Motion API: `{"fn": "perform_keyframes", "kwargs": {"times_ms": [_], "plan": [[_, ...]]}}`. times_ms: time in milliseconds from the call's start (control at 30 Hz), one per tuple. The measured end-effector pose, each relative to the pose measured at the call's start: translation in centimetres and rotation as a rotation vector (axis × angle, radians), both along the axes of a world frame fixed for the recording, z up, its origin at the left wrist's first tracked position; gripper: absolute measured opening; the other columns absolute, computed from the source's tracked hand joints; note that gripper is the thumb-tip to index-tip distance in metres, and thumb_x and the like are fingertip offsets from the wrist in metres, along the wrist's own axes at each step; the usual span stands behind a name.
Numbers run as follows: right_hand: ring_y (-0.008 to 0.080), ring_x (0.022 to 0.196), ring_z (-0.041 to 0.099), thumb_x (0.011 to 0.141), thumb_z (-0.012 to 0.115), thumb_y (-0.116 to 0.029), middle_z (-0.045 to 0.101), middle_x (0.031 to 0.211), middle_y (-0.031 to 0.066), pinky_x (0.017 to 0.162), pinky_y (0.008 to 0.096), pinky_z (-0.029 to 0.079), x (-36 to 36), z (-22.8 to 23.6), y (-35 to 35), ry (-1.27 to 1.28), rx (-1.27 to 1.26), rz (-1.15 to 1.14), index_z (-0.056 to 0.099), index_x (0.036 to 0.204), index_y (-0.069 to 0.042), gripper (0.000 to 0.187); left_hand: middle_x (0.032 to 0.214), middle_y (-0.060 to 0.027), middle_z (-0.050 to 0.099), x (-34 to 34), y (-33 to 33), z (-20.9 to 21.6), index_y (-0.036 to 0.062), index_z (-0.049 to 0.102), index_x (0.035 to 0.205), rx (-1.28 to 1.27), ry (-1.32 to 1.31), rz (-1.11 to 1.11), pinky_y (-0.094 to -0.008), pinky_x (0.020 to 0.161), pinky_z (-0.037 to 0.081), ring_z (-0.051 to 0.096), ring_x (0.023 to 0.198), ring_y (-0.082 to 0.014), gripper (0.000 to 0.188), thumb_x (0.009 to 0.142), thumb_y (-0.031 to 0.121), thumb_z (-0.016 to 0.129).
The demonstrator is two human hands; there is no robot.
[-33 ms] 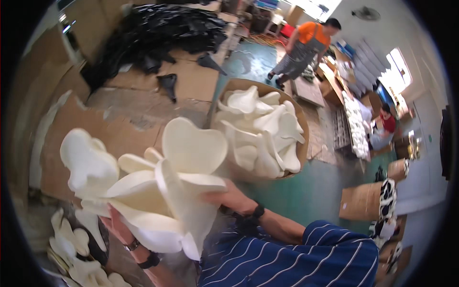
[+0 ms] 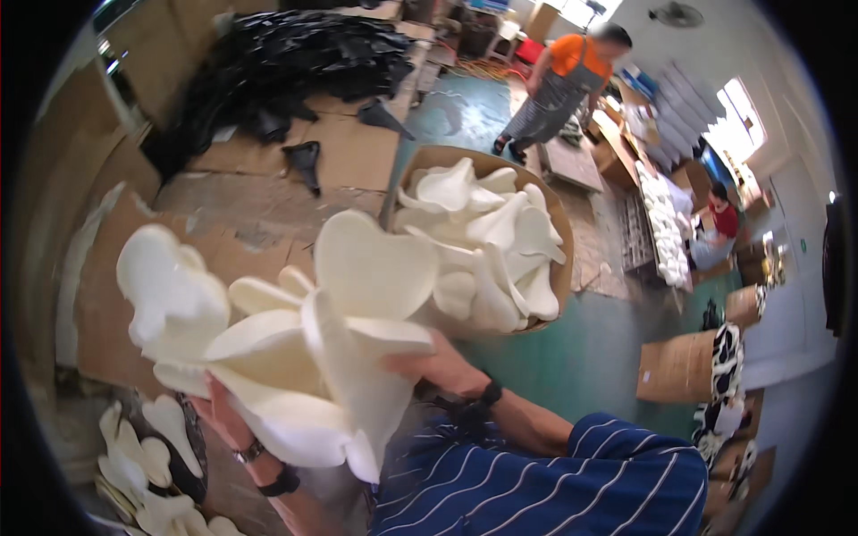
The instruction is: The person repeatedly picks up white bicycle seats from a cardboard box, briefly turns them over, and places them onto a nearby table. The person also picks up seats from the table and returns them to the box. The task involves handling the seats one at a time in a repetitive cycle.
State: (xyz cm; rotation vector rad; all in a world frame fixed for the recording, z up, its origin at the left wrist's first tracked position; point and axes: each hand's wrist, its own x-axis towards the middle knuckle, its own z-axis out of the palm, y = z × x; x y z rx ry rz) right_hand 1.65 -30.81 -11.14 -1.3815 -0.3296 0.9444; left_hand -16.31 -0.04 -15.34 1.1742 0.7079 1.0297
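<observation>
I carry a loose bunch of cream-white foam saddle pads, broad and rounded at one end and narrow at the other, in front of my body. My left hand is closed on the lower left side of the bunch, its fingers partly under the pads. From the right, my right hand grips the bunch, with its fingertips hidden behind a pad. Just beyond the bunch, a cardboard box is heaped with similar saddle pads.
More cream pads lie in a pile at the lower left. Black saddle-shaped pieces are heaped on cardboard at the far left. A person in an orange shirt stands beyond the box; another person sits by a pad-covered table at the right.
The held bunch has shifted slightly to the right in view, with both hands still on it. The box and background have slid slightly left.
</observation>
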Motion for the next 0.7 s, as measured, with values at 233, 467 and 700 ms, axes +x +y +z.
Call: {"fn": "perform_keyframes", "kwargs": {"times_ms": [233,467,700], "plan": [[0.0135,0.104,0.065,0.090,0.079,-0.017,0.070,0.119,0.0036,0.091,0.0300,0.053,9.7,2.8,-15.2,-0.165,-0.188,-0.592,0.063,0.135,-0.004,0.050,0.134,-0.0163,0.063,27.1,-13.4,2.9,-0.0030,0.045,0.147,-0.157,-0.206,-0.580,-0.0364,0.092,0.057,0.066,0.113,-0.0233,0.052,0.103,0.016,0.065],[0.0267,0.112,0.064,0.082,0.081,-0.016,0.067,0.122,0.0143,0.097,0.0387,0.052,18.1,-4.4,-28.6,-0.610,-0.580,-0.886,0.062,0.134,-0.001,0.057,0.131,-0.0131,0.064,42.8,-25.9,-9.2,0.0037,0.048,0.141,-0.255,0.363,-1.015,-0.0409,0.079,0.061,0.068,0.107,-0.0231,0.057,0.094,0.018,0.076],[0.0449,0.125,0.053,0.077,0.081,-0.024,0.050,0.142,0.0228,0.104,0.0548,0.044,19.9,-16.3,-30.8,-1.036,-1.304,-0.757,0.063,0.143,-0.022,0.068,0.118,-0.0143,0.071,41.9,-24.9,-23.7,0.0009,0.057,0.132,0.096,0.757,-0.935,-0.0373,0.076,0.059,0.072,0.099,-0.0247,0.053,0.087,0.021,0.078]]}}
